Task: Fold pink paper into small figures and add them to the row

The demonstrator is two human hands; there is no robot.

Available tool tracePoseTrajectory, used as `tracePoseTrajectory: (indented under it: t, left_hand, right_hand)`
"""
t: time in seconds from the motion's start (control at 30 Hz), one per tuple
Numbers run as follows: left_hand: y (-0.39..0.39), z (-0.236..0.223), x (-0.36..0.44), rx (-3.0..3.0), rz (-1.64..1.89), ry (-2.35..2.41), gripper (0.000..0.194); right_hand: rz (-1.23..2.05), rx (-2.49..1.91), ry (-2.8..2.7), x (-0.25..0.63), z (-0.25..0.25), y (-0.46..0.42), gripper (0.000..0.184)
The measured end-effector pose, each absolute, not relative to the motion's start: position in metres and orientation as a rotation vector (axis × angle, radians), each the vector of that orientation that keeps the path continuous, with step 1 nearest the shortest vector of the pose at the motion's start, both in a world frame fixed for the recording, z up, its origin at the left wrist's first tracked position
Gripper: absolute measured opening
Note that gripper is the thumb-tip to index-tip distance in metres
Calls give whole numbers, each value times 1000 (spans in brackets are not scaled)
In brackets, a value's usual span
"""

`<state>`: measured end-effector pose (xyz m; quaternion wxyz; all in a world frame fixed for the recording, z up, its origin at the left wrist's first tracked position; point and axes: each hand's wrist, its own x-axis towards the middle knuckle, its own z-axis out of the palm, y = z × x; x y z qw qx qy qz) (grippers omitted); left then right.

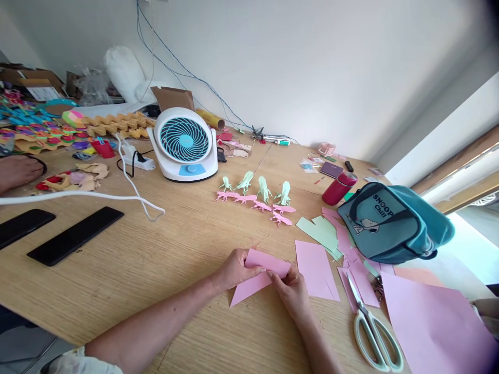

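Observation:
Both hands grip one sheet of pink paper (253, 289) near the table's front, its upper part bent over in a fold. My left hand (235, 268) is closed on the left end, thumb along the paper. At the right end my right hand (293, 291) pinches the fold, thumb close to the other thumb. A flat pink sheet (315, 270) lies just right of my right hand. Beyond it rest scissors (370, 324) with pale handles. Farther back stand several green folded-paper insects (263, 189), with pink paper insects (262, 205) in front of them.
A white fan (186, 145) stands at back left, near a power strip (138, 160) and white cable. Two black phone-like slabs (76, 236) lie left. At right are a teal bag (385, 223), a red bottle (339, 188), green paper scraps (319, 234) and a large pink sheet (436, 327). Another person's hand (19, 171) rests far left.

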<state>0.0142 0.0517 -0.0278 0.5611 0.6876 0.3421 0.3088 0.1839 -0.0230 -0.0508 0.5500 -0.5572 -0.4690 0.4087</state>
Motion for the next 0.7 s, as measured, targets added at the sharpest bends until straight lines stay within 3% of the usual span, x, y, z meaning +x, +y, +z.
tracePoseTrajectory:
  t: [0.7]
  left_hand:
    - [57,-30,13,1471,743,857,33]
  right_hand:
    - [996,-1314,-1046,190,-43,-20,31]
